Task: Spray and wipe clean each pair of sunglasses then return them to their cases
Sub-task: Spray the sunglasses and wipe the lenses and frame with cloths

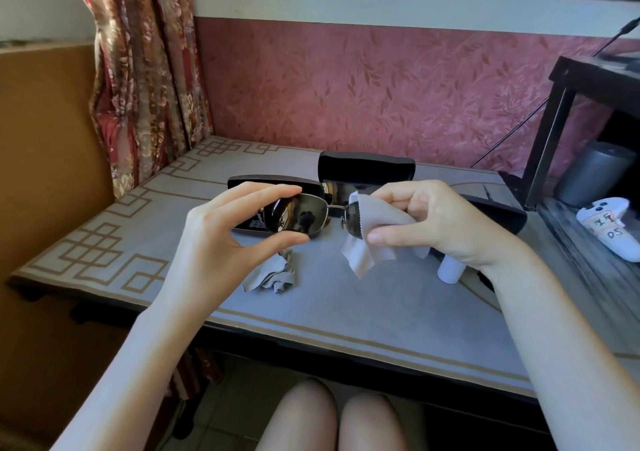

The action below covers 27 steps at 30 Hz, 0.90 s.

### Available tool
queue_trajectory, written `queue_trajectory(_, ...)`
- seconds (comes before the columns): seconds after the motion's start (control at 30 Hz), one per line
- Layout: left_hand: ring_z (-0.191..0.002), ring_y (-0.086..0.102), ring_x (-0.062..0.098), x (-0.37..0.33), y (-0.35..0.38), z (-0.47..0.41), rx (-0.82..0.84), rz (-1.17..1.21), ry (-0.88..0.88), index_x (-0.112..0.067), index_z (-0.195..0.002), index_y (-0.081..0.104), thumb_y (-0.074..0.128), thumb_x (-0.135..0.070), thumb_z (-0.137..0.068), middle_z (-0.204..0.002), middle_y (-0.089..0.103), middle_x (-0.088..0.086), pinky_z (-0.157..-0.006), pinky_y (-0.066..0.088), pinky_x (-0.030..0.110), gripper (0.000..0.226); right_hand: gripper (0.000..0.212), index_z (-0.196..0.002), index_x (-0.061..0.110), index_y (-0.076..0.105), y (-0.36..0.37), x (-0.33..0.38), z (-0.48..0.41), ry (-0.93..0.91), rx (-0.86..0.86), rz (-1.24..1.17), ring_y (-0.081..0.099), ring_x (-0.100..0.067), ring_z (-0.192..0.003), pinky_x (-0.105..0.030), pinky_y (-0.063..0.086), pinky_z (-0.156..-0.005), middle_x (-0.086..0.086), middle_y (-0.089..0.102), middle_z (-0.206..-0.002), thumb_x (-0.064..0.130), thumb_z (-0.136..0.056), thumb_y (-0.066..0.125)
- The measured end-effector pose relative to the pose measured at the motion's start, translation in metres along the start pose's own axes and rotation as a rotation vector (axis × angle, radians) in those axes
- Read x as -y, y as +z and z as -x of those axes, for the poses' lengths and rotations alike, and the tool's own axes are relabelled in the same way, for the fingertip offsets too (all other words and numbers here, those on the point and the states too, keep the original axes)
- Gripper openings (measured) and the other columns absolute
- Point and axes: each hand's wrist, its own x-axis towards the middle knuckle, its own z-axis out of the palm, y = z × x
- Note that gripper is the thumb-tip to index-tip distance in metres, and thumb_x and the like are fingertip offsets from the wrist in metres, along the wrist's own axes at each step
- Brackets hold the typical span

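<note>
I hold a pair of dark-lensed sunglasses [304, 217] with a thin metal frame above the table. My left hand [221, 236] pinches the left lens rim between thumb and fingers. With my right hand [415, 215] I pinch a grey cleaning cloth [374, 239] around the right lens, which it mostly covers. An open black case [367, 170] stands behind the glasses. Another dark case [249, 182] lies behind my left hand, and a third [498, 213] shows past my right hand. A white spray bottle [450, 269] lies under my right wrist, partly hidden.
A second crumpled grey cloth [273, 276] lies on the patterned grey table mat [329, 308]. At the right stands a dark shelf unit [568, 111] with a grey cylinder [595, 173] and a white game controller [613, 229]. A floral curtain [145, 70] hangs at the back left.
</note>
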Motion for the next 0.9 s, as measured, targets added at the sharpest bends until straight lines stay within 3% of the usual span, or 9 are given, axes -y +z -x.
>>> queue_trajectory(0.1,-0.105,0.059,-0.002,-0.001,0.005,0.0,0.018,-0.024,0.029,-0.017,-0.115,0.067,0.076,-0.032,-0.072,-0.111,0.065,-0.009,-0.094,0.043,0.011,0.047,0.017,-0.078,0.017,0.072,0.009,0.001,-0.007,0.015,-0.067,0.065,0.063,-0.009,-0.067,-0.02,0.046,-0.065,0.002,0.071,-0.07,0.028,-0.069,0.08)
queue_trajectory(0.2,-0.105,0.059,-0.001,0.0,0.004,0.001,0.02,-0.044,0.035,-0.015,-0.116,0.067,0.077,-0.03,-0.072,-0.111,0.065,-0.007,-0.094,0.041,0.01,0.047,0.019,-0.065,0.017,0.068,0.018,0.005,-0.013,-0.016,-0.147,0.097,0.052,-0.005,-0.054,-0.014,0.038,-0.055,0.009,0.061,-0.055,0.032,-0.071,0.078)
queue_trajectory(0.33,-0.105,0.058,-0.004,0.0,0.002,0.001,0.007,-0.036,0.011,-0.016,-0.117,0.067,0.078,-0.029,-0.072,-0.111,0.065,-0.008,-0.093,0.042,0.01,0.047,0.053,-0.072,-0.015,0.055,0.02,0.004,-0.015,-0.073,-0.194,0.084,0.034,-0.018,-0.056,-0.019,0.025,-0.051,-0.009,0.038,-0.058,0.034,-0.087,0.065)
queue_trajectory(0.4,-0.105,0.058,-0.004,-0.001,0.002,0.001,0.003,-0.025,-0.005,-0.017,-0.117,0.067,0.077,-0.029,-0.072,-0.11,0.065,-0.009,-0.094,0.042,0.011,0.047,0.05,-0.078,-0.015,0.058,0.018,0.003,-0.013,-0.07,-0.167,0.07,0.041,-0.015,-0.06,-0.018,0.03,-0.056,-0.008,0.046,-0.062,0.033,-0.093,0.059)
queue_trajectory(0.5,-0.104,0.057,-0.005,0.0,0.002,0.001,-0.011,0.004,-0.033,-0.02,-0.116,0.066,0.075,-0.031,-0.072,-0.109,0.064,-0.012,-0.094,0.043,0.012,0.046,0.029,-0.074,0.015,0.066,0.01,-0.003,-0.006,-0.042,-0.135,0.037,0.051,0.004,-0.059,-0.009,0.036,-0.063,0.019,0.057,-0.06,0.019,-0.099,0.051)
queue_trajectory(0.73,-0.103,0.06,0.001,0.002,-0.001,0.002,-0.015,0.037,-0.06,-0.022,-0.116,0.065,0.075,-0.031,-0.072,-0.11,0.064,-0.012,-0.091,0.046,0.016,0.045,0.024,-0.107,0.012,0.071,-0.003,-0.018,0.008,-0.045,-0.046,-0.083,0.066,-0.013,-0.099,-0.025,0.048,-0.095,0.002,0.074,-0.098,0.017,-0.092,0.053)
queue_trajectory(0.8,-0.103,0.06,0.0,0.002,-0.001,0.003,-0.018,0.038,-0.061,-0.022,-0.115,0.065,0.075,-0.03,-0.072,-0.109,0.064,-0.013,-0.09,0.046,0.016,0.045,0.028,-0.113,0.012,0.068,-0.005,-0.018,0.01,-0.033,-0.026,-0.119,0.067,-0.011,-0.101,-0.021,0.049,-0.091,0.005,0.074,-0.102,0.013,-0.087,0.058)
queue_trajectory(0.9,-0.103,0.059,-0.002,0.002,-0.002,0.003,-0.019,0.034,-0.057,-0.022,-0.115,0.065,0.075,-0.031,-0.072,-0.109,0.063,-0.014,-0.09,0.045,0.014,0.045,0.029,-0.106,0.016,0.07,-0.002,-0.018,0.008,-0.013,-0.028,-0.163,0.069,-0.008,-0.09,-0.016,0.05,-0.079,0.006,0.075,-0.094,0.008,-0.078,0.067)
